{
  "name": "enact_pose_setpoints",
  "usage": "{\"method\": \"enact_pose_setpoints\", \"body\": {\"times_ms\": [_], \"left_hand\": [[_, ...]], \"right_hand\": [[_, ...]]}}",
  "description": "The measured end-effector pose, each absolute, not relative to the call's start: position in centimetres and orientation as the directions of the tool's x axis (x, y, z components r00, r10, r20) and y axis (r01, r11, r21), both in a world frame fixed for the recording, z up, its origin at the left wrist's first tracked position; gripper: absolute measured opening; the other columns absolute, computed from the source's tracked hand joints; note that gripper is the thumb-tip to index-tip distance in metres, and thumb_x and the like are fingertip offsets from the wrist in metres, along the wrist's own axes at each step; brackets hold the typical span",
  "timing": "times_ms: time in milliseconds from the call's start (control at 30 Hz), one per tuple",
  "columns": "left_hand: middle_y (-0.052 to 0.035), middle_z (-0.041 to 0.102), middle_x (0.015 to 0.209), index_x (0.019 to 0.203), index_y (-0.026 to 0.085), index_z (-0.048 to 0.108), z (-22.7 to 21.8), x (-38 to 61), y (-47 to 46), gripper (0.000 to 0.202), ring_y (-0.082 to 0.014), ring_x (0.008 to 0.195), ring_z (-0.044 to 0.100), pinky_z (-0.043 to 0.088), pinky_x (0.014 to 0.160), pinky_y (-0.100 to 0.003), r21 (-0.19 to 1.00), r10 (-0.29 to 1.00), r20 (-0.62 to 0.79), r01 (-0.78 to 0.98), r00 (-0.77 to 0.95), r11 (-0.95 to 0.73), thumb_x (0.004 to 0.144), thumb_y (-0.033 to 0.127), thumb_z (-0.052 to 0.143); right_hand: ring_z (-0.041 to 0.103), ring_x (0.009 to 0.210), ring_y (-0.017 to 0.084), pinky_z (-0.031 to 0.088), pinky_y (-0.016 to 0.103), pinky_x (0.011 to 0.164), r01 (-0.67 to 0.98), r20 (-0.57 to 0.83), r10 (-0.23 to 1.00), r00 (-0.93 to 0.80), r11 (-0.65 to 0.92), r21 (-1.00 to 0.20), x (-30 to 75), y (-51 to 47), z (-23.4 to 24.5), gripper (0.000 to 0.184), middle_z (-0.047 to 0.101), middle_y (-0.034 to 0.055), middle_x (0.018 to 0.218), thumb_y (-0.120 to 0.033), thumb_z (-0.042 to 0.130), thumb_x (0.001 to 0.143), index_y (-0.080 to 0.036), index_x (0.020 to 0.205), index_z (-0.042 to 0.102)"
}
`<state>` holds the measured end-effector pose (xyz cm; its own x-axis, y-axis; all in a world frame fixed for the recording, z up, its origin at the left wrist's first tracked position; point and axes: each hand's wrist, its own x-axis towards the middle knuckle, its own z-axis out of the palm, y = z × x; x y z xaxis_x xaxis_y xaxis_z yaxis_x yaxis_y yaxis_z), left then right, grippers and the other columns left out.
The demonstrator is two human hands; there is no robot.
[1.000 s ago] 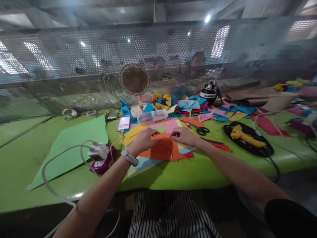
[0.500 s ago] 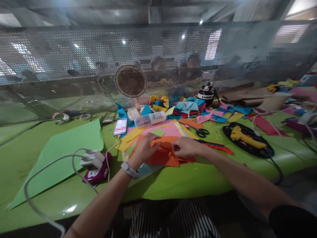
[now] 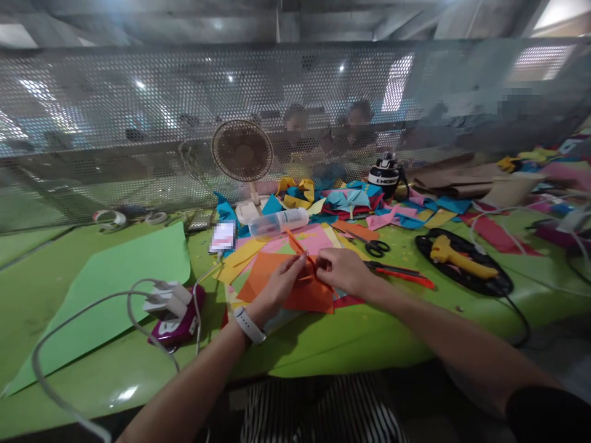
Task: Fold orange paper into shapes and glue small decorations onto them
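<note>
Both hands are working over the orange paper sheet, which is lying flat on the green table just in front of the person, on top of a loose pile of coloured paper sheets. The left hand, wearing a white wristband, is resting on the orange sheet with its fingers pinched narrow on a raised fold of the paper. The right hand is meeting it from the other side, its fingers closed on the same fold, so that a thin orange edge is standing up tilted between the two hands.

Just beyond the orange sheet a clear plastic bottle is lying on its side, and behind that a small round desk fan is standing upright against the perforated metal screen. To the right of the orange sheet, black-handled scissors are lying near a red cutter, and further right a yellow glue gun is resting on a black oval tray. To the left of the orange sheet a white plug block on a purple base is sitting with white cables looping away, beside a large light-green paper sheet. A heap of folded coloured paper shapes is lying behind the orange sheet, near a black and white helmet.
</note>
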<state>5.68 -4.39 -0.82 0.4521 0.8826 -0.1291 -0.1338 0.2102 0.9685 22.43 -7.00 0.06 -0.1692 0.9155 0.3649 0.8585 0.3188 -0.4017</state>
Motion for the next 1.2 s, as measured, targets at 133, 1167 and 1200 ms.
{"method": "enact_pose_setpoints", "body": {"times_ms": [133, 1167, 1200], "left_hand": [[0.0031, 0.057, 0.065, 0.078, 0.014, 0.063, -1.1, 5.6, -4.1, 0.030, -0.0061, 0.055, 0.049, 0.039, 0.051, -0.015, 0.972, 0.916, -0.149, -0.118, 0.372, 0.205, 0.076, 0.044, 0.068], [-0.0110, 0.072, 0.075, 0.089, 0.012, 0.069, 0.4, 4.1, -4.4, 0.033, -0.0186, 0.064, 0.068, 0.054, 0.067, -0.031, 0.904, 0.642, -0.251, -0.062, 0.724, 0.423, 0.076, 0.042, 0.069], [-0.0116, 0.072, 0.076, 0.089, 0.012, 0.069, 0.4, 4.0, -4.3, 0.035, -0.0193, 0.065, 0.068, 0.054, 0.068, -0.032, 0.902, 0.648, -0.266, -0.053, 0.714, 0.429, 0.078, 0.045, 0.066]], "right_hand": [[0.053, 0.065, 0.013, 0.033, 0.024, 0.059, 0.809, 0.433, 0.875, -0.214, 0.408, -0.424, 21.6, -7.6, 0.0, 0.007, 0.064, 0.0015, 0.072, -0.022, 0.057, 0.077, -0.018, 0.073, 0.061], [0.039, 0.039, 0.006, 0.026, 0.021, 0.039, 0.039, 0.102, 0.970, -0.222, 0.113, -0.993, 22.8, -6.0, -0.6, 0.037, 0.050, -0.0034, 0.044, -0.047, 0.067, 0.071, -0.015, 0.055, 0.057], [0.039, 0.038, 0.006, 0.027, 0.021, 0.039, 0.029, 0.127, 0.974, -0.186, 0.135, -0.990, 22.8, -6.0, -0.6, 0.037, 0.050, -0.0031, 0.044, -0.047, 0.067, 0.070, -0.015, 0.055, 0.057]]}}
